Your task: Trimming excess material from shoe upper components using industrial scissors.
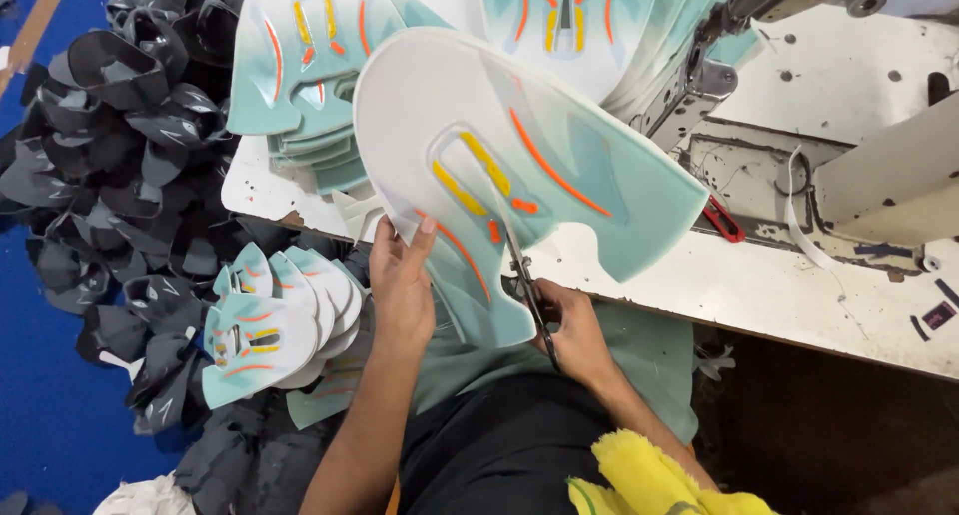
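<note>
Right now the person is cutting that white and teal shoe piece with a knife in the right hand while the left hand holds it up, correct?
Not quite. The head view shows scissors, not a knife, in the right hand. The left hand does hold the white and teal shoe piece.

Bare white table [759, 285] right of held shoe upper [519, 165]: open passage. Sewing machine [879, 175] blocks far right. Stacked uppers [310, 85] crowd table's left end. Dark pieces heap [120, 135] and small upper pile [275, 320] fill left side. Lap room tight between left hand [400, 285] and right hand [574, 335].
</note>
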